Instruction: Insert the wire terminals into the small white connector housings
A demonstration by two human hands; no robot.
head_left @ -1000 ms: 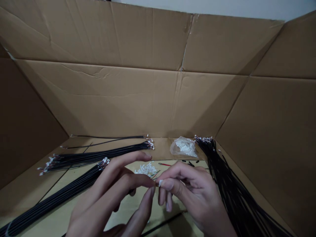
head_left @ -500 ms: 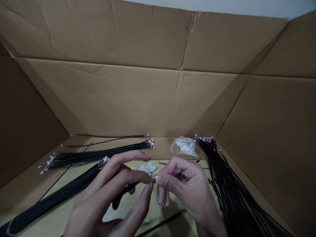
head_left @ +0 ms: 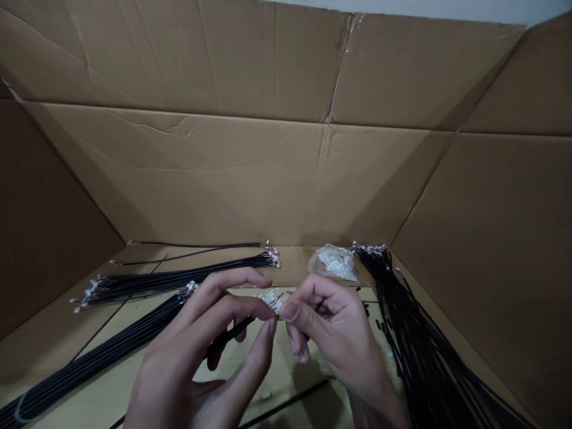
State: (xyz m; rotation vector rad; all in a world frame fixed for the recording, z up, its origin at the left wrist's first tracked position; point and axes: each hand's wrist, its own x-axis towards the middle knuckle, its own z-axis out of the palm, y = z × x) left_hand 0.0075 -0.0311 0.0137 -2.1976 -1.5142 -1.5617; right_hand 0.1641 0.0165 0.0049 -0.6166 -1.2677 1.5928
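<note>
My left hand [head_left: 201, 351] pinches the thin wire end of a black cable [head_left: 235, 335] between thumb and index finger, while the cable's black sheath runs back under its fingers. Close against those fingertips, my right hand [head_left: 330, 328] is closed in a pinch at the same wire end. In the earlier frame a small white connector shows between the right fingertips; now they mostly cover it. Just behind the fingertips lies a pile of small white connectors [head_left: 269, 299], partly hidden by the hands.
Bundles of black cables with white ends lie at left [head_left: 102, 351] and back left [head_left: 179, 279]. A large loose cable bundle [head_left: 429, 345] fills the right side. A clear bag of white connectors [head_left: 334, 263] sits at the back. Cardboard walls [head_left: 223, 179] enclose the table.
My right thumb has shifted up and slightly left over the connector. Both hands stay together, and the loose wire strands near the fingertips have moved slightly.
</note>
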